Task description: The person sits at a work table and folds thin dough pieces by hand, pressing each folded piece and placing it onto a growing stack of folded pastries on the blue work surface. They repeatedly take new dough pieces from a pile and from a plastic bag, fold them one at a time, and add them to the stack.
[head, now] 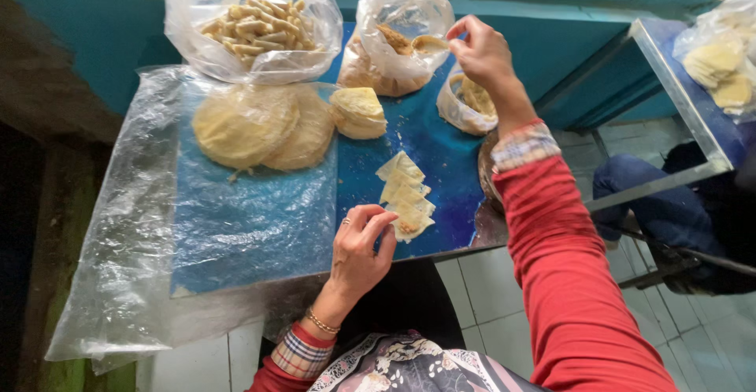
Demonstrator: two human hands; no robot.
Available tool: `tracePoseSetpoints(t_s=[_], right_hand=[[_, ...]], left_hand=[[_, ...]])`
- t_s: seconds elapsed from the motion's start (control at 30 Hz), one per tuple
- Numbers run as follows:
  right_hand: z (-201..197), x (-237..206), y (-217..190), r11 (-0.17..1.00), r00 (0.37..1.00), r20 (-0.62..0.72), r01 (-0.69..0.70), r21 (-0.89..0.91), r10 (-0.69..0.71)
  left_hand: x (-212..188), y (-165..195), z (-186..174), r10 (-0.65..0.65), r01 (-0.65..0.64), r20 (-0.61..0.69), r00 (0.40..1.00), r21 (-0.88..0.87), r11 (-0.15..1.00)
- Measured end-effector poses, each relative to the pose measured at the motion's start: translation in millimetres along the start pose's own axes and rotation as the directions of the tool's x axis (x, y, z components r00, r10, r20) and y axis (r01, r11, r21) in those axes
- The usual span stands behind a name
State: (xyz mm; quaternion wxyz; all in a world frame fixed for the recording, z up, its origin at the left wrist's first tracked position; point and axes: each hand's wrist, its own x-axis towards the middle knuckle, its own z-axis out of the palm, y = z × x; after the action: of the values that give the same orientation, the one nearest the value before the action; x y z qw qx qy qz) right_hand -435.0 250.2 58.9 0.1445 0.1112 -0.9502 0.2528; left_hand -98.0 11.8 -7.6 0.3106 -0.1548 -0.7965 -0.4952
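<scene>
My left hand (361,246) rests at the near edge of the blue table (441,156), fingers curled, its fingertips touching a short row of pale cut dough pieces (405,195). My right hand (482,52) is raised over the far side, thumb and fingers pinching a small filled dough piece (429,43) at the mouth of a clear plastic bag (398,38). Round flat dough sheets (256,124) lie under a clear plastic sheet (142,211). A small stack of dough rounds (358,112) sits beside them.
A plastic bag of rolled pastry sticks (252,26) stands at the back left. A small bag of filling (468,102) sits under my right wrist. A second metal-edged table (693,101) with bagged dough rounds (720,65) stands to the right. White floor tiles show below.
</scene>
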Motion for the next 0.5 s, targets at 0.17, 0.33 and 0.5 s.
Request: tracePoseSetpoints(t_s=[0.17,0.33,0.5], right_hand=[[79.6,48.7,-39.8,0.887,0.967,-0.036,0.217,-0.407,-0.253],[63.8,13.6,-64.5,0.788,0.848,-0.173,0.364,-0.496,-0.501],[-15.7,-164.9,-67.5,0.937,0.934,-0.080,0.343,-0.071,-0.348]], left_hand=[[3.1,-4.2,2.2,0.010,-0.007,-0.030,0.999,0.080,0.997],[-1.9,-6.8,7.1,-0.006,0.010,-0.027,1.000,0.171,0.985],[-11.0,-5.8,14.5,-0.058,0.038,0.047,0.997,0.341,0.939]])
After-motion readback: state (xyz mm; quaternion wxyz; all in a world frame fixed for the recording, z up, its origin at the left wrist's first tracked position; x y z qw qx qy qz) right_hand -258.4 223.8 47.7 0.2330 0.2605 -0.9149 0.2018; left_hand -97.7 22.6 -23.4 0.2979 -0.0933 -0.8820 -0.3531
